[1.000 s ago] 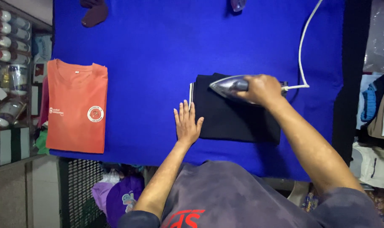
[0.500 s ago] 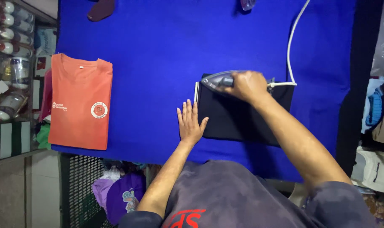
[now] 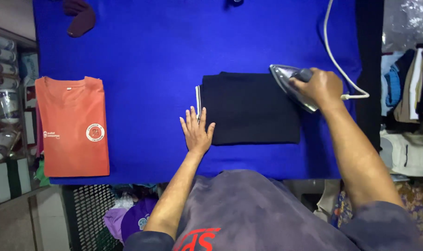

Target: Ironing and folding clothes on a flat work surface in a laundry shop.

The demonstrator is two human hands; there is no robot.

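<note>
A folded dark navy garment [image 3: 248,108] with a white-striped edge lies on the blue ironing table [image 3: 174,51]. My right hand [image 3: 317,87] grips the handle of a silver clothes iron [image 3: 288,81], which sits at the garment's far right corner. The iron's white cord [image 3: 335,51] runs up and off the table's far edge. Flat on the blue cloth rests my left hand [image 3: 196,131], fingers spread, touching the garment's left edge near the front corner.
A folded orange T-shirt [image 3: 73,126] with a round logo lies at the table's left end. A dark maroon cloth [image 3: 79,16] sits at the far left corner. Shelves with jars stand left, stacked clothes right, a basket of garments below the table.
My right hand has slid the iron from the garment's left part to its right corner. The left hand has stayed flat beside the garment.
</note>
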